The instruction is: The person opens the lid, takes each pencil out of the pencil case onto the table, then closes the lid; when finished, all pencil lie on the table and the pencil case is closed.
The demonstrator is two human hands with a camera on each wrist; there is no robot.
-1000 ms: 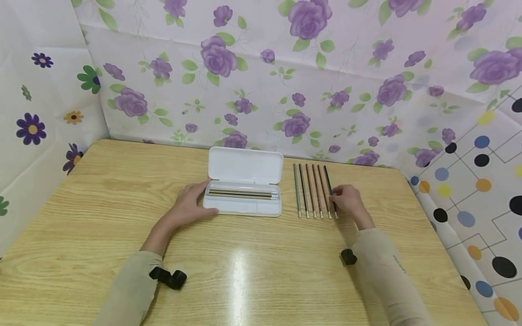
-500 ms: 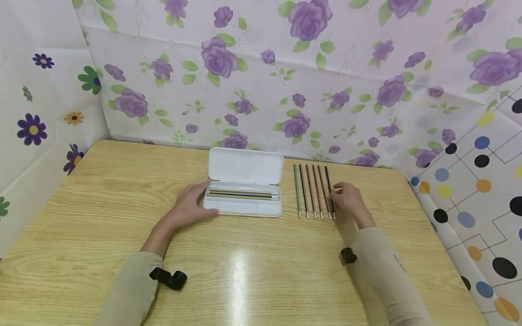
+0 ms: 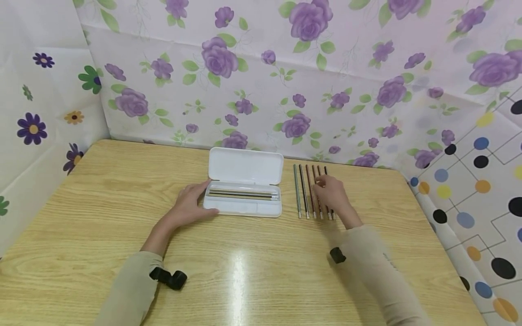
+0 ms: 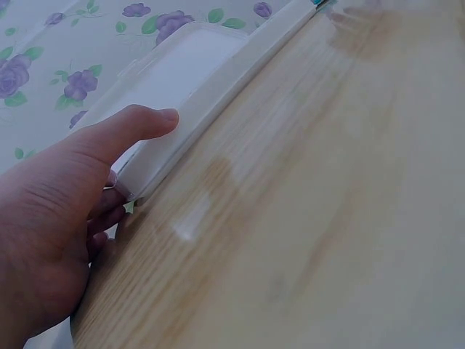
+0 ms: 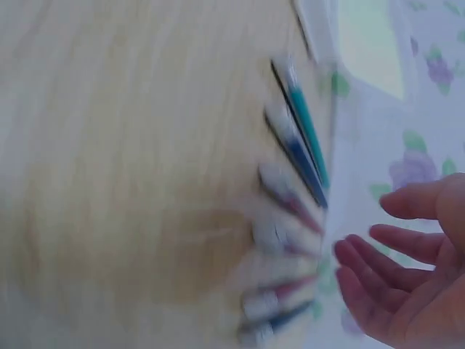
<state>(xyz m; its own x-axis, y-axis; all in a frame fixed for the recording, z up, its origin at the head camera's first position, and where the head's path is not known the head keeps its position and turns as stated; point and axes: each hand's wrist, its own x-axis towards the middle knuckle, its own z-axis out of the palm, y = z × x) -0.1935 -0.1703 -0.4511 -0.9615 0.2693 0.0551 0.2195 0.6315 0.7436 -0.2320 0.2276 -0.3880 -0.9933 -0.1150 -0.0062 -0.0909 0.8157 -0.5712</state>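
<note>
A white pencil case (image 3: 245, 166) lies with its lid raised, and striped pencils (image 3: 240, 195) lie inside it. My left hand (image 3: 186, 206) holds its left end; in the left wrist view the thumb (image 4: 149, 122) lies on the front rim and the fingers bend around the end. To the right, several pencils with white tips form a row, from a green pencil (image 3: 297, 188) to a black pencil (image 3: 326, 170) at the right. Over the right part of this row is my right hand (image 3: 332, 194), partly covering it. In the right wrist view its fingers (image 5: 407, 236) are loosely bent and hold nothing.
The wooden table (image 3: 261, 267) ends at a floral cloth (image 3: 261, 81) behind the case and pencils. A dotted cloth (image 3: 469, 190) hangs at the right side. Black wrist cameras (image 3: 176, 280) are strapped to both sleeves.
The black pencil at the right end has shifted slightly left, closer to its neighbours. My right hand has left it and moved left over the row. My left hand has stayed on the pencil case.
</note>
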